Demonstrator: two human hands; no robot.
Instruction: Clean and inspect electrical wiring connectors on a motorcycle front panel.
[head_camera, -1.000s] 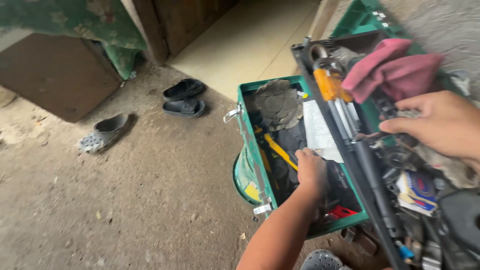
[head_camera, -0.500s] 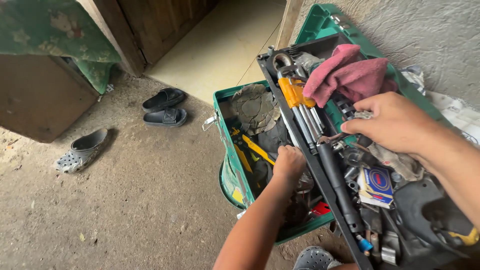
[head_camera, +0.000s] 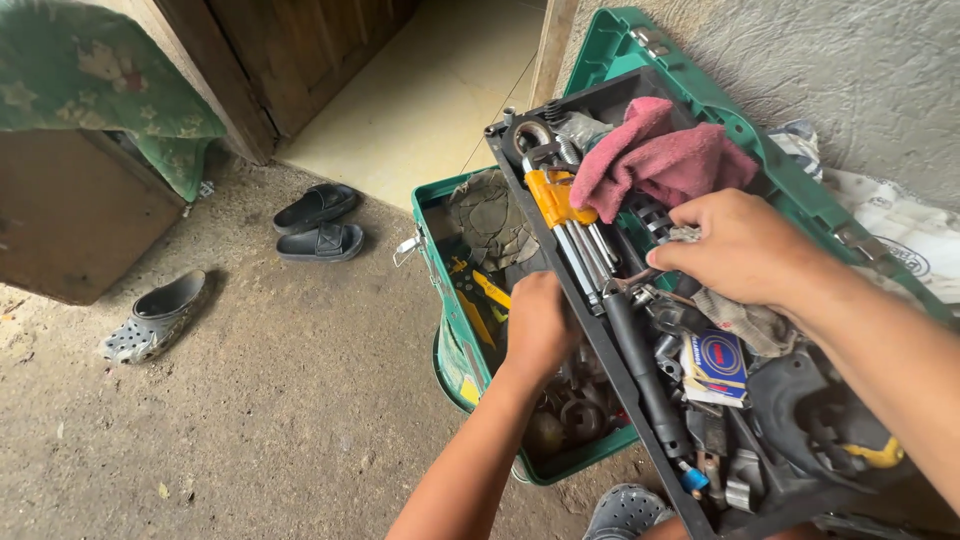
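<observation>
head view: hands (head_camera: 540, 322) rummaging toolbox (head_camera: 440, 300)

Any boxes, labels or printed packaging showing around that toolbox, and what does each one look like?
Small cardboard box: in the black tray, just below the right hand; square, blue and white with a red ring.
Sticker: outside wall of the green toolbox, near the left hand; yellow and green, partly hidden.
White sack: against the wall, right; dark round print.

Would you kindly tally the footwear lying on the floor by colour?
Black sandals: 2
Grey clogs: 2, one by the brown cabinet, one at the bottom edge
Total: 4
</observation>
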